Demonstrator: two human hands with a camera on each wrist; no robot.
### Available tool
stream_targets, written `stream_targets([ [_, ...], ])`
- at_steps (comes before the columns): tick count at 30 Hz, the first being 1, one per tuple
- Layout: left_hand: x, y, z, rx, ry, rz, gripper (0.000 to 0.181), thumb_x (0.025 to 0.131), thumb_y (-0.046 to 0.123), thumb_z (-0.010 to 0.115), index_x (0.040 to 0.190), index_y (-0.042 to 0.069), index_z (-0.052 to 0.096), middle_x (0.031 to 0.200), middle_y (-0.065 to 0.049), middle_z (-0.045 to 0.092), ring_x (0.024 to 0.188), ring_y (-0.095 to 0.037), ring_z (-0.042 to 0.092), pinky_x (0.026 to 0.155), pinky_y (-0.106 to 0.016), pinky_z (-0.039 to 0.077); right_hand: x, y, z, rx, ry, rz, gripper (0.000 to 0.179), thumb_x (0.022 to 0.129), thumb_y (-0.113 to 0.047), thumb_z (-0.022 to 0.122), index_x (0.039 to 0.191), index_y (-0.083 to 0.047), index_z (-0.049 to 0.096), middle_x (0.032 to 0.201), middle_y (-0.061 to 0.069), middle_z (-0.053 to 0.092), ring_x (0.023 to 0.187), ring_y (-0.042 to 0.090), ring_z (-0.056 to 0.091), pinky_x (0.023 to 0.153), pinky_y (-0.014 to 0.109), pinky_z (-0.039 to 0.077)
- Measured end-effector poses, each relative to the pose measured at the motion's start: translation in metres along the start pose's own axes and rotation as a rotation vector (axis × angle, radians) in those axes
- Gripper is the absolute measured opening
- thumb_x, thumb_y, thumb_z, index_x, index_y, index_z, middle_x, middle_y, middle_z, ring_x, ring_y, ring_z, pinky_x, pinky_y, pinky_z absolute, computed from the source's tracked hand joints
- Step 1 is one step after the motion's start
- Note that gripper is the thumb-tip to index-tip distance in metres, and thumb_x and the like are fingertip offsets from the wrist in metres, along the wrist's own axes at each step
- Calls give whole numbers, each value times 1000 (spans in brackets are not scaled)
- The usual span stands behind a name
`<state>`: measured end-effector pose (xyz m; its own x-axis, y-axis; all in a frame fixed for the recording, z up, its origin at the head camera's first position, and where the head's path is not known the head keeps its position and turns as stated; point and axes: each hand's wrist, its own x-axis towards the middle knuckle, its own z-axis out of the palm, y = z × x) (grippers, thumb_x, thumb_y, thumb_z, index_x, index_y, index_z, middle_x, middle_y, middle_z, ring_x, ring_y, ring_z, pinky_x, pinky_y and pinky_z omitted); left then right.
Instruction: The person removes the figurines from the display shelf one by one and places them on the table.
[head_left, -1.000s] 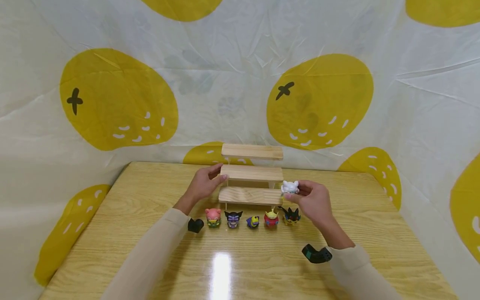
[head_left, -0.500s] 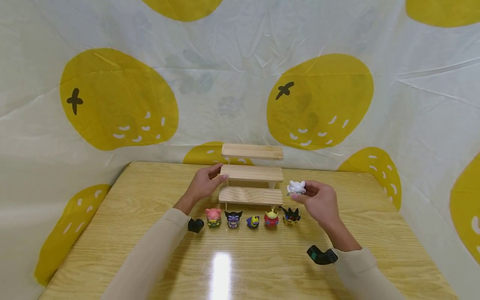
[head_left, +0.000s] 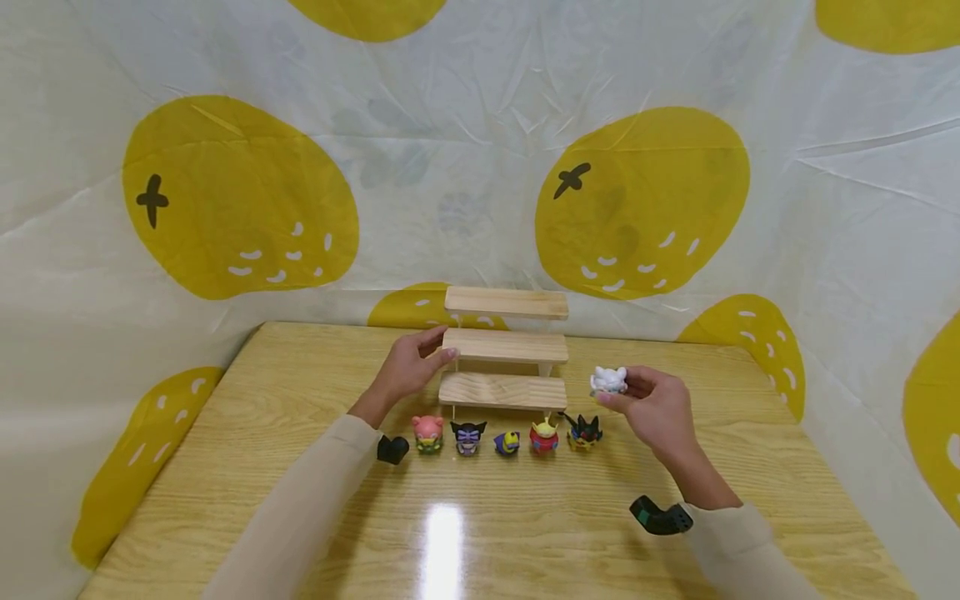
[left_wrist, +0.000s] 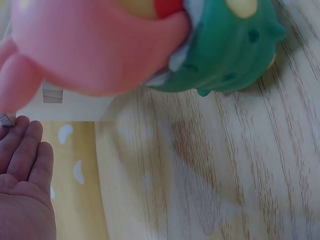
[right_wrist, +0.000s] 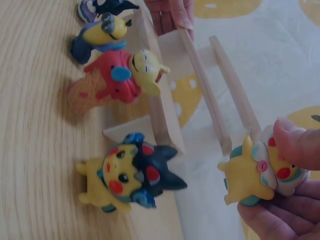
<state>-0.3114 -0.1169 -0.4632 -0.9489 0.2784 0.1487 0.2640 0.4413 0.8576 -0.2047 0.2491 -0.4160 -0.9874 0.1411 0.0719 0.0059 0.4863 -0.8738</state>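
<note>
My right hand (head_left: 663, 414) pinches a toy figurine (head_left: 608, 381) with a white hood and yellow body, thumb on one side and fingers on the other. It hangs in the air right of the three-tier wooden display stand (head_left: 504, 345). My left hand (head_left: 408, 364) grips the left end of the stand's middle shelf, thumb at the front edge. Standing before the stand is a row of figurines: a pink one in green (left_wrist: 100, 45), a dark purple one (head_left: 468, 437), a minion (right_wrist: 105, 35), a red one with a pale yellow head (right_wrist: 125, 77), and a black-hooded yellow one (right_wrist: 122, 172).
All of it stands on a light wood-grain table (head_left: 300, 500). White cloth with yellow fruit prints (head_left: 450, 167) hangs behind and at both sides. Black wrist camera parts (head_left: 660, 515) stick out near the sleeves.
My right hand has moved right, away from the stand, and slightly down, still carrying the white-hooded figurine. My left hand stays on the middle shelf, and the row of figurines has not moved.
</note>
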Motion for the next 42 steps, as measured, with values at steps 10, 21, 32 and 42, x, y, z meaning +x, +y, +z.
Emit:
stream_targets([
  [10, 0, 2, 0, 15, -9, -3, 65, 103, 37, 67, 158, 10, 46, 158, -17, 52, 144, -32, 55, 114, -49, 50, 2, 16, -17, 3, -12, -43, 52, 88, -11, 84, 130, 13, 65, 122, 31, 70, 84, -11, 64, 73, 11, 58],
  [21, 2, 2, 0, 11, -8, -3, 65, 103, 37, 67, 158, 10, 46, 159, -16, 51, 145, -32, 54, 116, -49, 49, 1, 33, -23, -48, -15, -51, 52, 90, -10, 83, 131, 14, 64, 125, 33, 69, 85, -15, 61, 73, 9, 57],
  [32, 2, 1, -2, 15, -12, -12, 64, 103, 37, 67, 158, 11, 46, 158, -16, 52, 145, -31, 54, 115, -50, 50, -2, 45, -23, -55, -49, -23, 55, 89, -9, 83, 133, 15, 62, 128, 35, 68, 89, -13, 62, 75, 10, 57],
  [42, 0, 2, -2, 14, -10, -12, 64, 103, 35, 68, 158, 10, 47, 157, -17, 52, 144, -32, 54, 115, -49, 50, -5, 58, -20, -66, -61, 0, 53, 89, -8, 83, 132, 15, 62, 127, 35, 68, 88, -12, 62, 75, 11, 58],
])
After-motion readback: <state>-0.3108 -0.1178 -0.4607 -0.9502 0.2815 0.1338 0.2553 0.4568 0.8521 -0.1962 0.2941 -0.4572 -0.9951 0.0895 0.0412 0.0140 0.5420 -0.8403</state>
